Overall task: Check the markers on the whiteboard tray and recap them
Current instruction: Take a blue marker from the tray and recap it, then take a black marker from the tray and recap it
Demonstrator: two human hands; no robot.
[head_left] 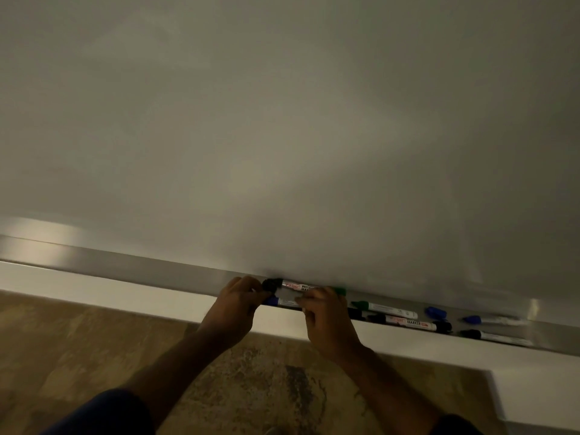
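Note:
A metal whiteboard tray point(163, 274) runs below the whiteboard point(282, 136). My left hand point(238, 306) pinches the blue cap end of a blue marker point(284, 302) lying at the tray's front edge. My right hand point(326, 321) grips the same marker's white barrel. Just behind it lies a black-capped marker point(295, 286), and a green cap point(340, 291) shows over my right fingers. To the right in the tray lie a green marker point(384, 307), a black marker point(411, 322), a loose blue cap point(436, 312), a blue marker point(492, 320) and another black marker point(499, 338).
A white ledge point(94, 293) runs under the tray and ends in a white corner point(533, 394) at the right. Below is a brown patterned floor point(266, 387). The room is dim and the picture is slightly blurred.

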